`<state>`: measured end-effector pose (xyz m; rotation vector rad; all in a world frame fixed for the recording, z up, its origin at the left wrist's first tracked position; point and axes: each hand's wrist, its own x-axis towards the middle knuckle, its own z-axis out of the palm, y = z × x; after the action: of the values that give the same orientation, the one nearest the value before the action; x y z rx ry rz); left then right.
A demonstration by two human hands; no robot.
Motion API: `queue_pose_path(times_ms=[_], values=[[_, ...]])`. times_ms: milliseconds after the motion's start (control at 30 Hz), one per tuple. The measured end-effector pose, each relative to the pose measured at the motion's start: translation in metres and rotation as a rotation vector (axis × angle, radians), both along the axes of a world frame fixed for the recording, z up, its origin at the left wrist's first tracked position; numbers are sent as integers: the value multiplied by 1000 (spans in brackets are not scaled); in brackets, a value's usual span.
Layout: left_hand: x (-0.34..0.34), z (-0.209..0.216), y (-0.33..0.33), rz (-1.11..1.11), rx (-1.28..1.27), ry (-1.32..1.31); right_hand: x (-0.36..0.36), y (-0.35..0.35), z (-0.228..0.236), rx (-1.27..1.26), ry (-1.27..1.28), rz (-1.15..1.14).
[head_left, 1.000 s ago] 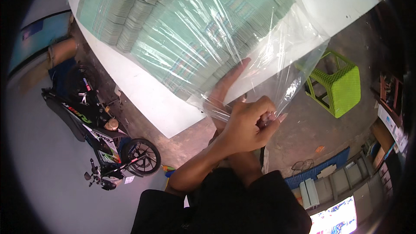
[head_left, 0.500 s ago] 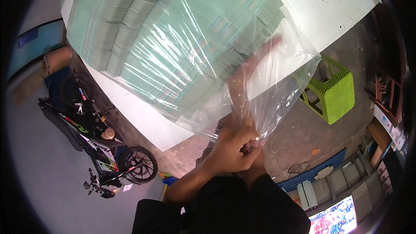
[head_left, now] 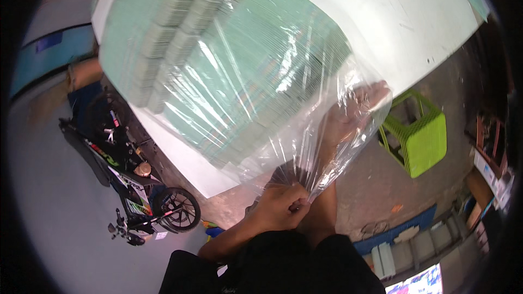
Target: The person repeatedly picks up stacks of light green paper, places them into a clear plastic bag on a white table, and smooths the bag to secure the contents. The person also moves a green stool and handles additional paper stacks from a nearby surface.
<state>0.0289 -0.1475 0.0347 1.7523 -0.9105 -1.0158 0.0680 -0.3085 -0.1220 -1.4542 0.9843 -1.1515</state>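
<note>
- Clear plastic bag: large, see-through and shiny with creases; it lies over the bench and covers the green stacks, its mouth end gathered toward the person at the lower middle of the view.
- Stacks of pale green sheets: many thin bundles laid side by side in rows, seen through the plastic, resting on the bench.
- Bench: white, flat top, bare at the upper right; its near edge runs on a slant from the left down to the middle.
- Left hand: fingers curled tight, pinching the bunched edge of the bag just below the stacks, off the bench's near edge.
- Right hand: inside the bag, seen blurred through the plastic, fingers spread and pressed against the film beside the right end of the stacks; it grips nothing that can be made out.
- Right forearm: runs up from the dark sleeve into the bag's mouth, just beside the left hand.
- Green plastic stool: on the floor to the right of the bag, apart from the bench.
- Motorbike: dark, parked on the floor at the lower left, well apart from the hands.
- Floor: brown concrete under the stool.
</note>
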Motion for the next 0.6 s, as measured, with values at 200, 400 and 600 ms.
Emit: queue_pose_path(times_ms=[200,400,600], values=[[-13,14,2,16,56,-206,-40,4,0,-196,208,143],[-46,24,12,115,85,-489,-159,-4,23,314,89,-11],[-133,7,68,307,368,-628,-124,-107,57,-272,691,402]])
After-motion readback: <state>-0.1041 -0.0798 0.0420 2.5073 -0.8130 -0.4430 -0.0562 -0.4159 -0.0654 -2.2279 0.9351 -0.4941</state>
